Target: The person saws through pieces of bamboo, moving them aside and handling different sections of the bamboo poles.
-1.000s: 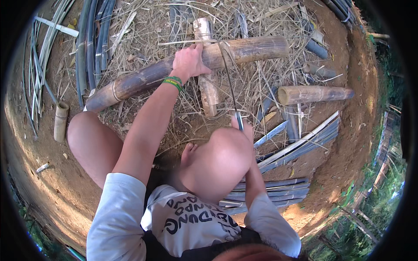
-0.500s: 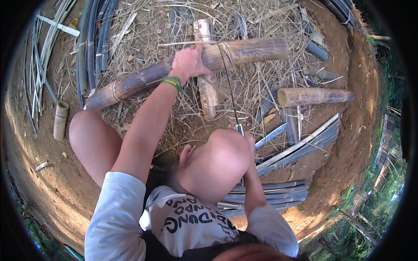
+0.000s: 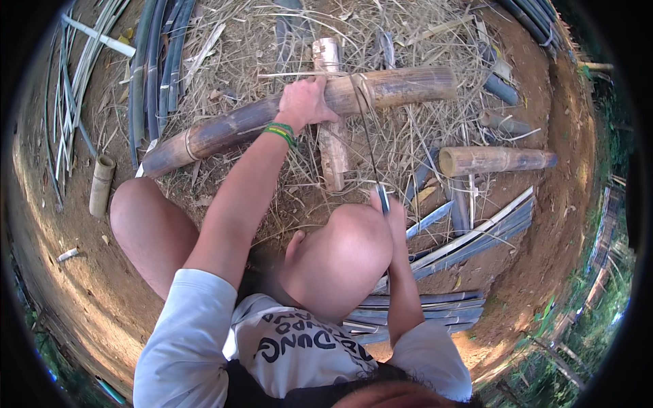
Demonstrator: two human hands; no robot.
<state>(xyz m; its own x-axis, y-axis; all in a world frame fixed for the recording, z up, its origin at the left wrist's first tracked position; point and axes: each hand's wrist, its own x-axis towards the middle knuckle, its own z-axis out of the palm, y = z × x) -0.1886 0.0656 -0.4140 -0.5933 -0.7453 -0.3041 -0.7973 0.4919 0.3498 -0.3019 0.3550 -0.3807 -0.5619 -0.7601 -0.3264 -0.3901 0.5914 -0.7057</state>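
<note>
A thick, brown-stained bamboo pole (image 3: 235, 129) lies crosswise over a pale, short log (image 3: 333, 153) on the ground. My left hand (image 3: 304, 103) grips the pole from above beside the log, thumb toward me. Low by my right knee, my right hand (image 3: 392, 211) is closed round the handle of a saw (image 3: 371, 146). Its long thin blade, seen nearly edge-on, reaches away from me and meets the pole just right of the log, near a node. The blade's teeth are too small to make out, and my knee partly covers my right hand.
A shorter bamboo piece (image 3: 496, 160) lies to the right, above a stack of split bamboo strips (image 3: 476, 238). Dark poles (image 3: 156, 68) and thin strips (image 3: 88, 75) lie at the far left. A small bamboo tube (image 3: 102, 185) rests near my left knee. Dry shavings litter the ground.
My right hand has pushed the saw slightly forward, away from me. My left hand keeps its place on the pole. The whole view has shifted a little.
</note>
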